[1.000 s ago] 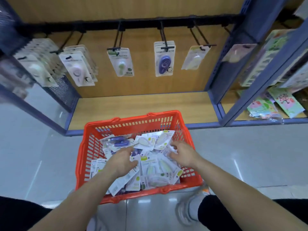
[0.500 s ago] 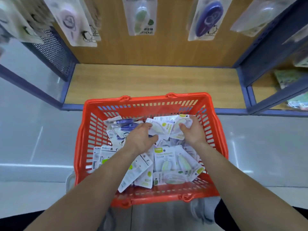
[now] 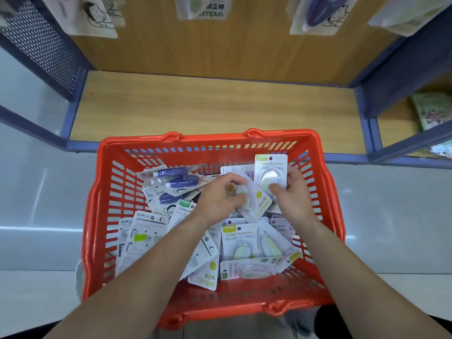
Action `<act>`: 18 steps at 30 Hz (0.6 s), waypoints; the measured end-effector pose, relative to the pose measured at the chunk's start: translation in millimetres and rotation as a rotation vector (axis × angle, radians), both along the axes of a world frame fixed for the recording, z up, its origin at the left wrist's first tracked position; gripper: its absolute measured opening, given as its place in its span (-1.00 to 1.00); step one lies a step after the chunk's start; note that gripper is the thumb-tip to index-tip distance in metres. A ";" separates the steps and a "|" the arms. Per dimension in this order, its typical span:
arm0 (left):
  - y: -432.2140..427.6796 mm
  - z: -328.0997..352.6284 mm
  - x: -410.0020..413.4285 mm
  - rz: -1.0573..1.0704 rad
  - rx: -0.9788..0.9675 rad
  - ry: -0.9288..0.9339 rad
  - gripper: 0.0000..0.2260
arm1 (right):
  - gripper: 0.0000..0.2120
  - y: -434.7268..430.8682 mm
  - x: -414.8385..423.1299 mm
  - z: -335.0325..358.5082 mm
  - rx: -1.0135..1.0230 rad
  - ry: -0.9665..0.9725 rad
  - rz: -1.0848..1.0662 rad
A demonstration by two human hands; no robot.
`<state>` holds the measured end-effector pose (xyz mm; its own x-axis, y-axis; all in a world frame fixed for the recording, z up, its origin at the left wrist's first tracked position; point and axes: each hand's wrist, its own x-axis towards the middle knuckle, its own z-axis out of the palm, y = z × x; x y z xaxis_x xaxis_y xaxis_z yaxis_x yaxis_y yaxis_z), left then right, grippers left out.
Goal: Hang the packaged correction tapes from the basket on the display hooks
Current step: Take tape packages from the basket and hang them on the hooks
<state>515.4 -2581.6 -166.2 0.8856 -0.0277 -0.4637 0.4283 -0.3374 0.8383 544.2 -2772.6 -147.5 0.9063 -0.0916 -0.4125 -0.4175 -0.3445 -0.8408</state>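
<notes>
Before the wooden shelf point(image 3: 208, 106), the right hand point(image 3: 293, 192) now pinches a green pack point(image 3: 270, 167) raised upright from the red basket point(image 3: 210, 140), while the left hand point(image 3: 217, 199) pinches a second pack point(image 3: 256, 204), so hanging likely comes next.

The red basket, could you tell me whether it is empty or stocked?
Stocked: many correction tape packs lie piled across the basket floor.

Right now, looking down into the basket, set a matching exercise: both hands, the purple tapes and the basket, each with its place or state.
Things: 1 right hand; 2 left hand; 3 purple tapes; 4 basket.
States: a orange, before the shelf; b holds a green pack upright; c far left in the basket; d pinches a tilted pack.
Pairs: 1-b; 2-d; 3-c; 4-a.
</notes>
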 end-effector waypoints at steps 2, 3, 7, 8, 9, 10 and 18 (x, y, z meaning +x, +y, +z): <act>-6.5 2.8 -0.9 -0.013 -0.021 -0.051 -0.76 | -0.69 -0.4 3.2 3.0 0.048 0.030 0.004; -8.4 3.7 -1.1 -0.007 -0.030 -0.067 -0.76 | -0.73 -1.3 4.0 3.4 0.060 0.046 0.013; -9.8 12.8 1.6 0.001 0.077 0.102 -0.28 | -0.79 -5.1 2.3 6.8 0.062 0.100 0.080; -9.1 12.0 1.8 -0.006 0.085 0.157 -0.15 | -0.80 -5.3 1.6 9.4 0.078 0.107 0.087; -9.0 11.6 1.9 -0.015 0.080 0.185 -0.08 | -0.79 -5.3 1.4 11.2 0.108 0.109 0.100; -9.2 12.4 1.4 -0.026 0.072 0.191 -0.07 | -0.80 -5.0 1.4 13.7 0.136 0.114 0.121; 0.9 25.2 3.0 0.059 -0.111 0.032 -0.36 | -0.68 -5.1 -2.6 17.3 0.120 0.163 0.252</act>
